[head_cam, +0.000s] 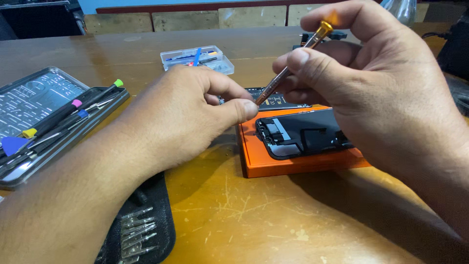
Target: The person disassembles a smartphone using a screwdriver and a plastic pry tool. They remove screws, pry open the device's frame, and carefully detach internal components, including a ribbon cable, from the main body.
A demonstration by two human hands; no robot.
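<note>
My right hand (pixel 376 93) holds a slim copper-coloured screwdriver (pixel 288 73) with an orange cap, tilted with its tip pointing down and to the left. My left hand (pixel 190 115) pinches the tip of the screwdriver between thumb and fingers. Just below the hands an opened black phone (pixel 303 137), its insides showing, lies on an orange box (pixel 273 164). A second dark phone part (pixel 281 101) lies behind the box, mostly hidden by my hands.
A grey metal tool tray (pixel 29 98) with several colour-tipped tools stands at the left. A black pouch of metal bits (pixel 141 230) lies near the front edge. A clear plastic parts box (pixel 198 58) sits farther back on the wooden table (pixel 254 220).
</note>
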